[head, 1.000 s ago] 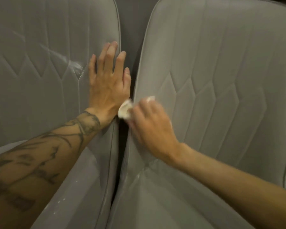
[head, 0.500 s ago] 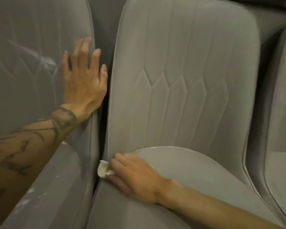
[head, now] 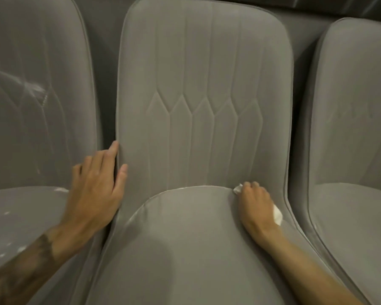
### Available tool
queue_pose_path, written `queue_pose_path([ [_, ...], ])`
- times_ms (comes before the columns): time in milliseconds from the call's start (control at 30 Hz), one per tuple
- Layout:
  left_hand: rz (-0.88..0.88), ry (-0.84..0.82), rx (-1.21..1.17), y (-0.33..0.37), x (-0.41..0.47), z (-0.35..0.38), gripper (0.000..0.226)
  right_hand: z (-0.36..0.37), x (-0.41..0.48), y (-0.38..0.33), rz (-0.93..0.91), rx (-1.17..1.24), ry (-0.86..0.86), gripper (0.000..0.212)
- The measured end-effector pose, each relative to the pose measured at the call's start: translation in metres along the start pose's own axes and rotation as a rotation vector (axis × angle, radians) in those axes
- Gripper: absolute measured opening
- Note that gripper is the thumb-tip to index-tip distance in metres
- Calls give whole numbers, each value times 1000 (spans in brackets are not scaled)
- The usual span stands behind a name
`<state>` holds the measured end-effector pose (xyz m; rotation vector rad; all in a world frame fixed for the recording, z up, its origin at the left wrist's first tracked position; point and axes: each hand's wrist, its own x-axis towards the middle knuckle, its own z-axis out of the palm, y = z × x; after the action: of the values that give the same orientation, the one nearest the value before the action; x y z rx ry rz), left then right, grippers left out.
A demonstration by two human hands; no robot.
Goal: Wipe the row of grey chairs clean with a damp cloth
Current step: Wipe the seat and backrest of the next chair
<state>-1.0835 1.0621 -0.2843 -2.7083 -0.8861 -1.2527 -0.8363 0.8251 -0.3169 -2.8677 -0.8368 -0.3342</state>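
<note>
Three grey padded chairs stand side by side. The middle chair (head: 202,89) fills the centre, its quilted back upright and its seat toward me. My right hand (head: 254,204) is shut on a small white cloth (head: 277,214) and presses it into the crease between seat and back, on the right side. A bit of cloth also pokes out by the fingertips. My left hand (head: 95,190) lies flat with fingers apart on the left edge of the middle chair's back, over the gap to the left chair (head: 31,111).
The left chair carries white smears on its back and white specks on its seat (head: 7,213). The right chair (head: 352,133) is partly cut off by the frame edge. Narrow dark gaps separate the chairs. A dark strip runs behind the backs at top right.
My right hand slid the cloth down the left edge of the middle chair, then across the seat crease to the right. My left hand moved down from the left chair's back to the gap.
</note>
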Motion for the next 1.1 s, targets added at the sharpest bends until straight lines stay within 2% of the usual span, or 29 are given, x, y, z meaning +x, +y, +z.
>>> queue_pose_path([
  [133, -53, -137, -128, -1, -1, -7, 64, 18, 22, -49, -81, 93, -45, 24],
  [300, -123, -240, -170, 6, 2, -18, 73, 19, 14, -130, -549, 315, -128, 29],
  [367, -112, -284, -175, 3, 3, -24, 71, 12, 16, -125, -641, 269, -83, 31],
  [467, -88, -317, -158, 3, 6, -32, 71, 13, 19, -83, -598, 159, 56, 25],
  [600, -108, -339, -165, 7, 8, -33, 71, 19, 28, -53, -314, 197, 27, 24],
  [700, -105, -350, -187, 3, 10, -36, 70, 21, 32, -72, -253, 251, -29, 25],
  [867, -86, -340, -227, -5, 10, -30, 61, 17, 6, -141, -392, 352, -108, 27],
  [967, -58, -363, -254, -8, 13, -28, 63, 8, -48, -181, -520, 337, -61, 23],
  [1033, -52, -394, -273, -14, 13, -27, 64, -1, -76, -190, -604, 318, -41, 21],
  [1100, -38, -431, -301, -15, 15, -28, 67, -10, -89, -180, -710, 403, -83, 17],
])
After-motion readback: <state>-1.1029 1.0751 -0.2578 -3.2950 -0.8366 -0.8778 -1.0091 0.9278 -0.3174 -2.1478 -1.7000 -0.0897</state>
